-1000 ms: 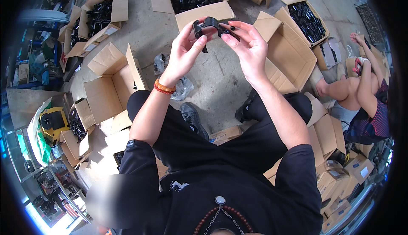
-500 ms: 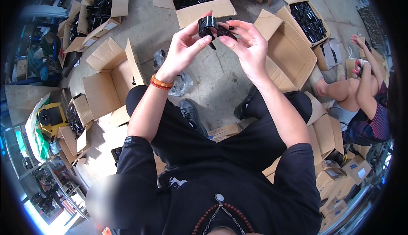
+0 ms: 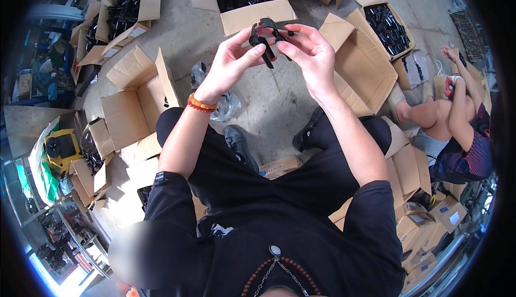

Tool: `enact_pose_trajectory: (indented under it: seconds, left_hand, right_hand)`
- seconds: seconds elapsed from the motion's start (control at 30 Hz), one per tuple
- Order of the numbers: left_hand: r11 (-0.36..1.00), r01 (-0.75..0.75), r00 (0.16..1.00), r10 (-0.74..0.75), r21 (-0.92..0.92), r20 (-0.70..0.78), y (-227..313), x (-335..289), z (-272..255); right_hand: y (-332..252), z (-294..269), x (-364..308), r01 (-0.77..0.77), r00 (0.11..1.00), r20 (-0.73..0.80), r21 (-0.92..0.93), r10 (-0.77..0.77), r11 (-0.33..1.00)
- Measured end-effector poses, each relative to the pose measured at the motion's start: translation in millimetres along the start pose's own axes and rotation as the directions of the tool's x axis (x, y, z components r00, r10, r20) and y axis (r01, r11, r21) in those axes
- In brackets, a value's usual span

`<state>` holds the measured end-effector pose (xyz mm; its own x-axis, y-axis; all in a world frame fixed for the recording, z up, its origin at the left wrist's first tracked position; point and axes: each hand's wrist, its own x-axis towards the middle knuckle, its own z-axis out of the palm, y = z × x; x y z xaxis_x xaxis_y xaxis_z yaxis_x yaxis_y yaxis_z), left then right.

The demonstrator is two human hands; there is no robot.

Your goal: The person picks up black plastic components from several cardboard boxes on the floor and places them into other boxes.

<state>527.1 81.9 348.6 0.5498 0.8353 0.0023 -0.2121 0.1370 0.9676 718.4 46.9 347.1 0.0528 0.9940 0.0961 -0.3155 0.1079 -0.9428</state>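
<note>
Between my two raised hands is a glossy black clamp-like part [image 3: 267,24] with a curved, ring-like section and a straight arm pointing down toward me. My left hand [image 3: 232,62] pinches the left side of it between thumb and fingers. On the right side, my right hand [image 3: 312,60] is closed on the same part, thumb below and fingers above. A small dark round piece [image 3: 291,33] shows at the right fingers; whether it joins the clamp I cannot tell. My fingers hide some of the part.
Beyond my hands stands a carton [image 3: 258,21] full of black parts. Open cartons stand at left [image 3: 128,115] and right [image 3: 370,79]. A clear plastic bag [image 3: 228,108] lies on the floor between my feet and the left carton. Another person [image 3: 457,117] sits at far right.
The black part has been turned between my fingers: its curved section now looks thinner and more open, and its straight arm shows more. Both hands stay at nearly the same place.
</note>
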Motion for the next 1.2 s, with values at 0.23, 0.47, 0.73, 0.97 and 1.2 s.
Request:
enact_pose_trajectory:
  seconds: [0.23, 0.47, 0.73, 0.97, 1.2]
  left_hand:
    - [0.988, -0.152, 0.988, 0.152, 0.003, 0.023, -4.0, 1.8, 4.6]
    - [0.989, -0.137, 0.99, 0.136, -0.054, -0.024, -2.9, 1.2, 6.3]
    - [0.988, -0.148, 0.989, 0.148, -0.035, 0.002, 0.8, 1.3, 8.2]
    - [0.989, -0.146, 0.989, 0.147, 0.014, -0.002, -3.8, 0.8, 4.9]
    - [0.997, -0.072, 0.997, 0.072, 0.015, -0.003, -1.3, -1.0, 4.2]
  right_hand:
    - [4.7, 3.7, -3.4, 0.076, 0.993, 0.09, 0.008, -0.077, 0.997]
    - [6.9, 3.2, -3.6, 0.071, 0.993, 0.096, 0.005, -0.071, 0.997]
    - [6.8, 1.7, -4.9, 0.056, 0.991, 0.119, 0.009, -0.057, 0.998]
    - [10.0, 1.0, -5.2, 0.076, 0.988, 0.138, -0.059, -0.067, 0.995]
    - [7.9, -2.4, -4.2, 0.11, 0.987, 0.133, -0.135, -0.092, 0.985]
